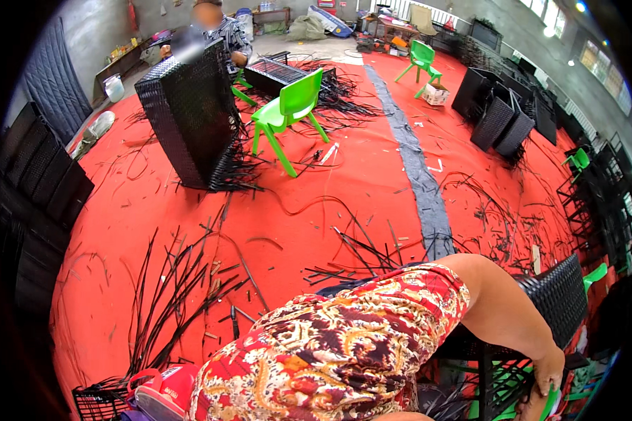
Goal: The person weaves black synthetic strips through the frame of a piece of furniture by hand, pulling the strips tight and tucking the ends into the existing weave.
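Observation:
My left arm reaches to the lower right from a red, patterned short sleeve. At its end my left hand bends its fingers down, closed on something I cannot make out. Just below, partly cut off by the picture's edge, is what shows of my right hand; its fingers are hidden. A bright green plastic piece lies against the hands. Beside them stands a black woven wicker piece, with black frame bars under it.
Loose black strips litter the red floor covering. Ahead stand a tall woven piece and a green chair, with a co-worker behind. Woven pieces stand at right, stacked panels at left. A red bag lies near me.

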### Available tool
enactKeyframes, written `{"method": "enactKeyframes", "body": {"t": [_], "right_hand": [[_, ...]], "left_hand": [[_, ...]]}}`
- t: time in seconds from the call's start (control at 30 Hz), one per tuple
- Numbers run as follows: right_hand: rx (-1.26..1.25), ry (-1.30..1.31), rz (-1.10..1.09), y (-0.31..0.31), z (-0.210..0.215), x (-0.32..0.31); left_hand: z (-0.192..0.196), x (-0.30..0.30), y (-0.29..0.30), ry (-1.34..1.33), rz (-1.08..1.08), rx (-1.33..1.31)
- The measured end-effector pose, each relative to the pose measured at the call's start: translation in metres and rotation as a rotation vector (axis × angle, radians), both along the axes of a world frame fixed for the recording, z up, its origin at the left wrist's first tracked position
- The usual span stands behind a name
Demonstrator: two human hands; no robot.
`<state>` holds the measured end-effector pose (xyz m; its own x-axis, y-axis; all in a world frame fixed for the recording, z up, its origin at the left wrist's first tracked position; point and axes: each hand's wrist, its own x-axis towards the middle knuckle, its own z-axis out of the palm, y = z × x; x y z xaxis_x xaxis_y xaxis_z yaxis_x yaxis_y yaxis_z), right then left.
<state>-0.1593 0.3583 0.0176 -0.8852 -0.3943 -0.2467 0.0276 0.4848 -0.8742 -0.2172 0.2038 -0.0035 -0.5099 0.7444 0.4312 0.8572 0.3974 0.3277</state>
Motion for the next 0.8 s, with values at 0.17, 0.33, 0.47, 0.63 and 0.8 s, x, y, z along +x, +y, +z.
{"method": "enactKeyframes", "body": {"t": [0.17,0.33,0.47,0.63,0.8], "right_hand": [[0.341,0.183,-0.056,0.010,0.047,0.036],[0.255,0.418,0.099,0.006,0.057,0.049],[0.272,0.520,0.129,-0.017,0.037,0.053],[0.279,0.603,0.163,-0.042,0.031,0.063],[0.285,0.661,0.192,-0.056,0.024,0.066]], "left_hand": [[0.003,-0.005,0.003,-0.114,-0.116,-0.077],[-0.002,-0.026,0.017,-0.206,-0.172,-0.235],[-0.012,-0.039,0.017,-0.203,-0.183,-0.184],[-0.010,-0.036,0.005,-0.182,-0.131,-0.090],[-0.002,-0.023,-0.012,-0.295,-0.087,-0.113]]}}
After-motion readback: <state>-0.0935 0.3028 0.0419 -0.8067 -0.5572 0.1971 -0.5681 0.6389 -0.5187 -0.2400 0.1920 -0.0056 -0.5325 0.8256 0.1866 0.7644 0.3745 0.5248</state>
